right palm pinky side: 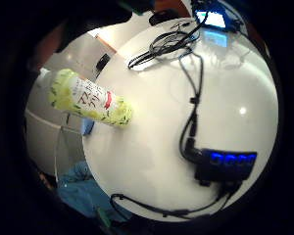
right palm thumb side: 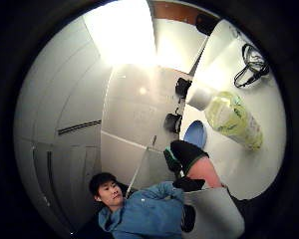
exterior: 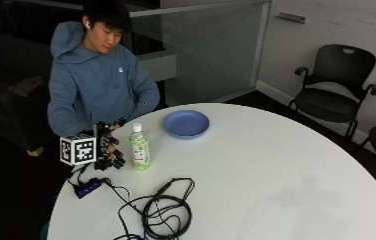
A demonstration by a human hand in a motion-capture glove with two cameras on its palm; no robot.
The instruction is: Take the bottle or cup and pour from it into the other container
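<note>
We saw a clear plastic bottle [exterior: 139,149] with a glossy green printed label and white cap, a smooth matt blue plate [exterior: 186,123], and a glossy white table [exterior: 274,170] reflecting lights.

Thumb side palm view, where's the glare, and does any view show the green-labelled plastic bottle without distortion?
Thumb side palm view: a blown-out white patch sits above the green-labelled plastic bottle, which looks bent. Little finger side palm view: small light spots glint on the round white table. Outside view: even light, bottle upright and undistorted beside the gloved right hand.
</note>
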